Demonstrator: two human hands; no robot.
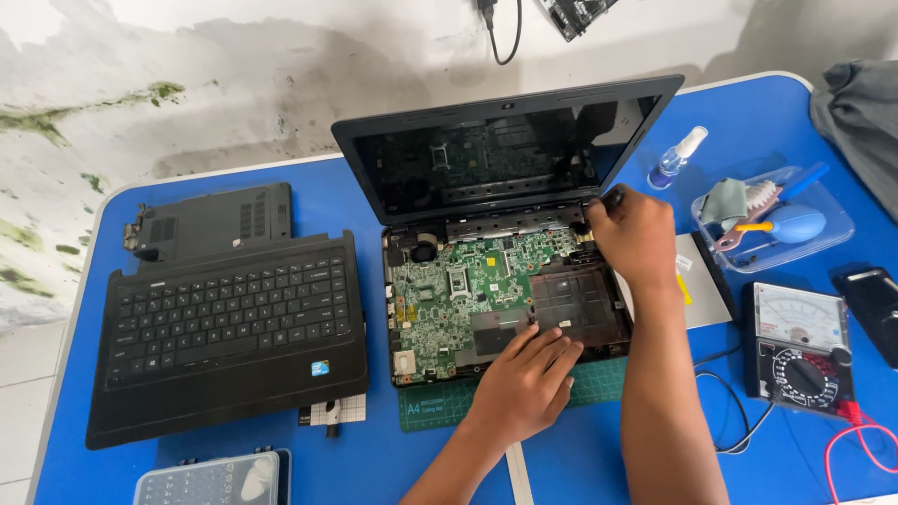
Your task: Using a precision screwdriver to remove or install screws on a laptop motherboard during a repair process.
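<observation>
On the blue counter (599, 458), the opened black laptop base with its exposed green circuit board (449, 295), seemingly fragile and best gripped by its rigid frame, is being steadied by the flat, open left hand (526, 382) while the right hand (634, 234), fingers closed on a dark tool, is being pressed at the hinge.

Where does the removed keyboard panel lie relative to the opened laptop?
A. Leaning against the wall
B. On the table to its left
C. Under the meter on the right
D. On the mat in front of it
B: the black keyboard panel lies flat on the blue table, left of the opened laptop with its bare green board.
</observation>
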